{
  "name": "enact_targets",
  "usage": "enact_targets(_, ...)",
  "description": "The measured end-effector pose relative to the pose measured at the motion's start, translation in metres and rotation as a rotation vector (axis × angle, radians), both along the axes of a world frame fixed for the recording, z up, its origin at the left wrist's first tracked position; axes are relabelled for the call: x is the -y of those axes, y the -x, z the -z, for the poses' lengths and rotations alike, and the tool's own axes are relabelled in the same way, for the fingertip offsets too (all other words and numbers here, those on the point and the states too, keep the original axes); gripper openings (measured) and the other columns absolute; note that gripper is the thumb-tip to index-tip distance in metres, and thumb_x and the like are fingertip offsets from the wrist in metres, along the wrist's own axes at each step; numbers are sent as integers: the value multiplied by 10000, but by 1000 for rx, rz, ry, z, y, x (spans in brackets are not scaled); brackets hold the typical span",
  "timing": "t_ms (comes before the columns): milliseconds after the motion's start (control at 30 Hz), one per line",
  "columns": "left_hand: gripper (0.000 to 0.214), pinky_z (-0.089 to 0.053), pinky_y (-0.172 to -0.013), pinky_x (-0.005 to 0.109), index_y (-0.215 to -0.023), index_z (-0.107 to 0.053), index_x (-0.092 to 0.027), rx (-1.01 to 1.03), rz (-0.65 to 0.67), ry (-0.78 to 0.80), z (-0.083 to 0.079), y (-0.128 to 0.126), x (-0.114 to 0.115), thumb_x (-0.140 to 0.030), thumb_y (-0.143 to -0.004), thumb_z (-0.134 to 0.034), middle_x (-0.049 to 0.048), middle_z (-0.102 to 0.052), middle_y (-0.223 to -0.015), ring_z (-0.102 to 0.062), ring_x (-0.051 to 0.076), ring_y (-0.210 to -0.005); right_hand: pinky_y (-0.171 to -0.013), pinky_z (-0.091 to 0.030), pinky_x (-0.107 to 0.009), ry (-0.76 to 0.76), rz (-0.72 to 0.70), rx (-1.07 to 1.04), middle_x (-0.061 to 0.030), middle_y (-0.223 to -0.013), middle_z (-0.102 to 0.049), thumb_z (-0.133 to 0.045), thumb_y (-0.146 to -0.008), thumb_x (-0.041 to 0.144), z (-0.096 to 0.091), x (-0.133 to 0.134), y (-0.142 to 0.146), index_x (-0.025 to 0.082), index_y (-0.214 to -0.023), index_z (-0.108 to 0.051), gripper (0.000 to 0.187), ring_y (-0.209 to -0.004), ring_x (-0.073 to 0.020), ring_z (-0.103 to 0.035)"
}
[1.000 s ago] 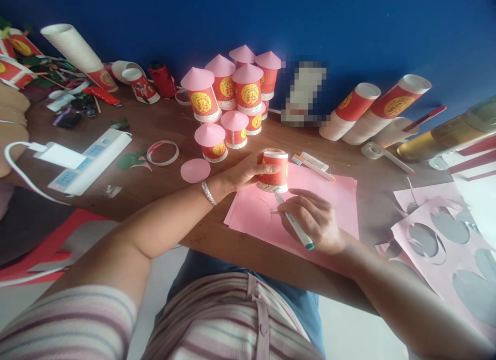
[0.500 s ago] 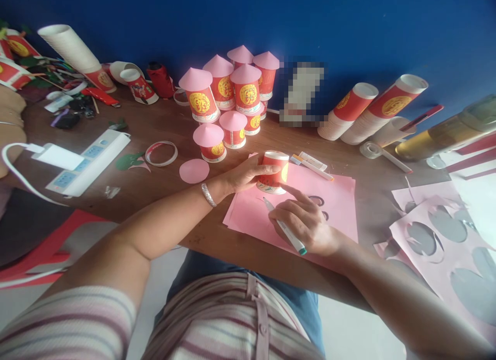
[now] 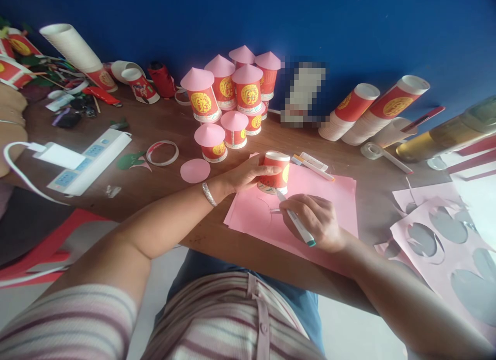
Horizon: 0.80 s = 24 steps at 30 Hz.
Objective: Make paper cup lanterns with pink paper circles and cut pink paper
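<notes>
My left hand (image 3: 248, 174) is closed around a red paper cup (image 3: 275, 170), which has a yellow emblem and a white bottom band with dark drawn marks. In my right hand (image 3: 315, 218) is a white marker (image 3: 297, 227) with a green end, gripped like a pen. Its tip points at the cup's lower band; whether it touches, I cannot tell. Both hands are over pink paper sheets (image 3: 248, 213). Metal scissor blades (image 3: 275, 211) stick out beside my right hand, which hides the handles. Behind the cup lie more markers (image 3: 313, 168).
Several cups with pink cone roofs (image 3: 236, 121) stand stacked at the back. A pink paper disc (image 3: 195, 171), a tape roll (image 3: 163, 153) and a power strip (image 3: 91, 161) lie left. Cup stacks (image 3: 399, 103) and cut pink scraps (image 3: 420, 225) are right.
My right hand has shifted right, and the marker's tip has risen to the cup's bottom band. The forefinger that was stretched toward the cup is now curled. The scissor handles have become hidden.
</notes>
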<state>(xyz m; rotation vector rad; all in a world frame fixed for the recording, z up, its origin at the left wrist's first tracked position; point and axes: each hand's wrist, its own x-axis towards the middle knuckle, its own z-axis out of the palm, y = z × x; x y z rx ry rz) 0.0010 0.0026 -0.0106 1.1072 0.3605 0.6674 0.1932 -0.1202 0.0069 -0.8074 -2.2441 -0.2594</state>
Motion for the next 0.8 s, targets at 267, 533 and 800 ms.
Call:
enact_targets(267, 426, -539, -772, 309, -1009, -705, -134, 2, 1, -6, -1, 0, 0, -429, -762, -890, 77, -715, -935, -667, 177, -840, -589, -513, -244, 11, -6, 5, -12, -808, -707, -643, -936, 48, -2, 0, 0, 173, -1085, -599, 199, -632, -123, -660)
enact_targets(533, 413, -530, -773, 316, -1011, -706, -137, -4, 14, -3, -2, 0, 0, -419, -767, -884, 80, -717, -939, -663, 185, -847, -588, -503, -256, 5, -11, 14, -26, -810, -699, -653, -951, 60, -1, -1, 1, 152, -1068, -604, 157, -640, -132, -655)
enact_targets(800, 425, -532, -767, 319, -1005, -704, -145, -15, 7, -22, -3, 0, 1, -442, -759, -883, 74, -716, -933, -666, 182, -844, -586, -501, -250, 1, 1, 28, -21, -816, -703, -626, -960, 54, -2, 0, 0, 169, -1074, -597, 165, -653, -127, -661)
